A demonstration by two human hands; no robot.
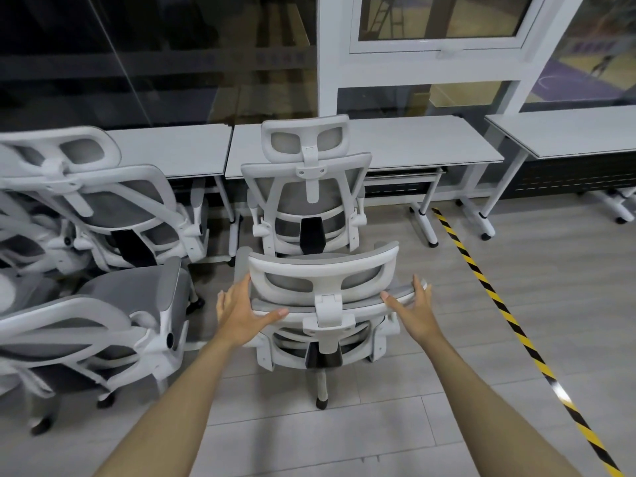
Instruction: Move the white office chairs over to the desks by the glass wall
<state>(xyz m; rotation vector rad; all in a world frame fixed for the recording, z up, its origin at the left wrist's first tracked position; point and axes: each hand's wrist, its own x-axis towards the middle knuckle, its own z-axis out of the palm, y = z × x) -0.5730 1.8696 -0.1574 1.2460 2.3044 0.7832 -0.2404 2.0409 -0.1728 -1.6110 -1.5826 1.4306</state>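
Observation:
A white office chair with grey mesh (323,270) stands right in front of me, its back toward me. My left hand (241,311) lies against the left end of its headrest, fingers straight and thumb along the lower edge. My right hand (416,311) touches the right end of the backrest top, fingers relaxed. Just beyond it a second white chair (309,187) is pushed up to a white desk (430,142) by the dark glass wall (137,63).
Two more white chairs (113,201) (103,321) crowd the left side, close to my chair. Further desks stand at left (179,149) and right (568,132). A yellow-black tape line (499,304) runs diagonally across the grey floor on the right.

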